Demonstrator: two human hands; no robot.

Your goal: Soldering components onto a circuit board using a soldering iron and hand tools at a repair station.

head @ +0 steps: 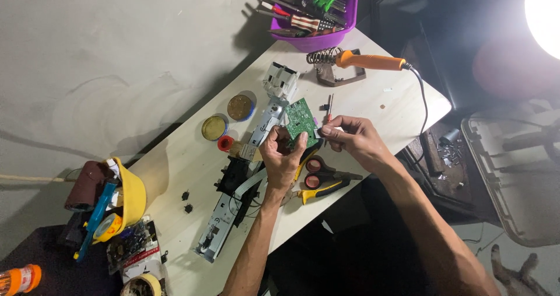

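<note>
A pale wooden table [192, 150] is running from the near left to the far right of the scene. On it a long grey metal frame with black plastic parts [233, 197] is lying lengthwise, reaching from the near left edge up toward a white plastic block [280, 80] in the middle. At the far end a purple plastic bowl full of hand tools [315, 13] is standing, and just beside it, on the right, an orange-handled soldering iron [370, 61] is resting in its coiled wire stand. At the near left a yellow plastic tub [129, 194] is holding small things.

The left hand [281, 159] is closing around the near edge of a green rectangular circuit board [297, 121], thumb and fingers gripping it and holding it tilted just above the frame. The right hand [356, 139] is pinching a small white piece [319, 132] between thumb and forefinger, right at the right edge of the board; whether the piece is touching the board I cannot tell.

Near the hands, pliers with yellow and black handles [321, 190] and scissors with red loops [318, 172] are lying on the table. To the left of the board two round tins [227, 116] and a small red cap [225, 143] are sitting close together.
</note>
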